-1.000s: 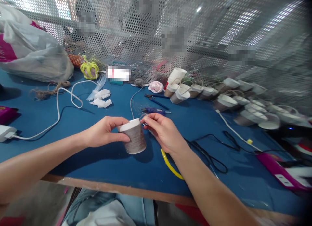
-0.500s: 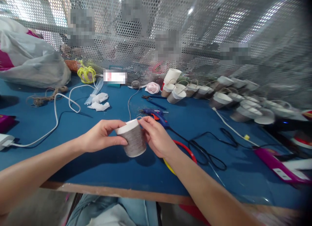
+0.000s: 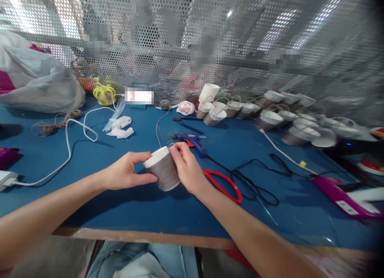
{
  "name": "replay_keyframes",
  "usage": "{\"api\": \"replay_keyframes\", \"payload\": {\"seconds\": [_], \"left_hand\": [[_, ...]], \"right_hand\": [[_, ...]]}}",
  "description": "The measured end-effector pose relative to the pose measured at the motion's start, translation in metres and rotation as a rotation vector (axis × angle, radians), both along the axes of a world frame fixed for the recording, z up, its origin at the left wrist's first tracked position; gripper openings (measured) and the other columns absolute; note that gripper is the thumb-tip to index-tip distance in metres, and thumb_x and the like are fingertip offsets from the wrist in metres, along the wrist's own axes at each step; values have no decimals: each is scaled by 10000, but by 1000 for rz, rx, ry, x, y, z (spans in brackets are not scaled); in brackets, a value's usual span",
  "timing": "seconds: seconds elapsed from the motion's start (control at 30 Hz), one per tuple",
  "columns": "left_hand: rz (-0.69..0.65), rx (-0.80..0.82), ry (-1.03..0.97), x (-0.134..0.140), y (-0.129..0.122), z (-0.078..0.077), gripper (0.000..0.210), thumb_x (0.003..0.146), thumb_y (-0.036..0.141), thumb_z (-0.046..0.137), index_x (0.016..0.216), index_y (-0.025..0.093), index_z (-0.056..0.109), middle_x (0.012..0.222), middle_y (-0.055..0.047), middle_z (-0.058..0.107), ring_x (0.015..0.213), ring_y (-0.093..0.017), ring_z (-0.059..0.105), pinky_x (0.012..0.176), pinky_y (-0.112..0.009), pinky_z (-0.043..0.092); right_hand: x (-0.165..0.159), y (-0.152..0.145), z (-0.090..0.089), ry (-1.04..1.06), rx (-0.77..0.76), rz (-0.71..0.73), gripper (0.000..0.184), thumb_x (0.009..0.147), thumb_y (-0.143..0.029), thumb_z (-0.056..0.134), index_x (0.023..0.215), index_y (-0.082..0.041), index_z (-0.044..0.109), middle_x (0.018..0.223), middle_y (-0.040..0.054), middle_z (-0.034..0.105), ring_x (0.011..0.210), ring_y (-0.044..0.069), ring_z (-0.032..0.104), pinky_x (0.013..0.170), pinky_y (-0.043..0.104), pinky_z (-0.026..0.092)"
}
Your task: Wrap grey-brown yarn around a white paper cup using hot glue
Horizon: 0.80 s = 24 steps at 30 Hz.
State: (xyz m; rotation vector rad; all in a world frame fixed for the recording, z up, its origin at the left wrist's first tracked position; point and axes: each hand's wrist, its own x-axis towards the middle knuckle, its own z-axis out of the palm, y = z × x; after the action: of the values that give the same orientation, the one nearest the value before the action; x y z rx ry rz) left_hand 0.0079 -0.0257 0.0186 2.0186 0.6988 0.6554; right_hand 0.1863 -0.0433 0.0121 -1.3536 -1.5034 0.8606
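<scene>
A white paper cup (image 3: 164,170), wound round with grey-brown cord, tilts above the blue table in front of me. My left hand (image 3: 129,172) grips it from the left, thumb on the outer wall and fingers at the rim. At the right side of the rim, my right hand (image 3: 184,162) pinches a thin cord, its other fingers against the wound wall. From behind the cup, a strand of cord (image 3: 157,128) runs back toward a small cord ball (image 3: 165,105). A blue glue gun (image 3: 190,139) lies just beyond my right hand. The cup's base is partly hidden.
Several cord-wrapped cups with handles (image 3: 270,117) stand at the back right. Pliers (image 3: 189,126), a pink ribbon roll (image 3: 185,107) and white scraps (image 3: 120,127) lie behind. Red-handled scissors (image 3: 223,185), black cable (image 3: 255,186) and a purple power strip (image 3: 339,196) are to the right.
The cup has turned slightly in my hands, and my right hand has shifted a little along its side. My head view has moved slightly.
</scene>
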Motion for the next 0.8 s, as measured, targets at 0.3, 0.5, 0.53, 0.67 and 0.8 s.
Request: {"api": "replay_keyframes", "payload": {"seconds": [0.3, 0.5, 0.53, 0.67, 0.8], "left_hand": [[171, -196, 45, 16, -12, 11, 308, 701, 399, 572, 749, 95, 555, 620, 28, 487, 572, -78, 406, 510, -179, 336], [194, -184, -25, 15, -10, 3, 168, 730, 271, 537, 724, 105, 559, 642, 20, 532, 605, -88, 456, 581, -196, 378], [190, -173, -25, 14, -9, 2, 161, 729, 266, 539, 718, 107, 557, 647, 16, 541, 615, -92, 463, 591, -201, 383], [170, -167, -41, 12, -5, -1, 181, 736, 288, 542, 717, 109, 552, 640, 16, 534, 613, -91, 457, 588, -203, 377], [137, -183, -71, 12, -4, -2, 169, 735, 277, 551, 705, 111, 545, 624, 29, 507, 598, -79, 430, 580, -192, 362]], "right_hand": [[-10, -9, 1, -258, 167, 12, 132, 852, -337, 342, 795, -218, 357, 719, 12, 477, 658, 158, 488, 600, 304, 368], [-10, -8, -1, -346, 291, -5, 105, 852, -306, 356, 800, -218, 376, 759, 32, 479, 710, 168, 491, 649, 323, 396], [-9, -7, 0, -346, 322, -7, 100, 852, -299, 362, 796, -219, 381, 783, 38, 476, 736, 170, 491, 671, 327, 402], [-4, -5, 3, -306, 411, 3, 80, 847, -268, 388, 784, -218, 392, 875, 63, 471, 836, 178, 486, 762, 347, 414], [-1, -4, 4, -257, 387, 12, 73, 846, -265, 400, 794, -214, 400, 889, 70, 482, 850, 179, 504, 782, 362, 423]]}}
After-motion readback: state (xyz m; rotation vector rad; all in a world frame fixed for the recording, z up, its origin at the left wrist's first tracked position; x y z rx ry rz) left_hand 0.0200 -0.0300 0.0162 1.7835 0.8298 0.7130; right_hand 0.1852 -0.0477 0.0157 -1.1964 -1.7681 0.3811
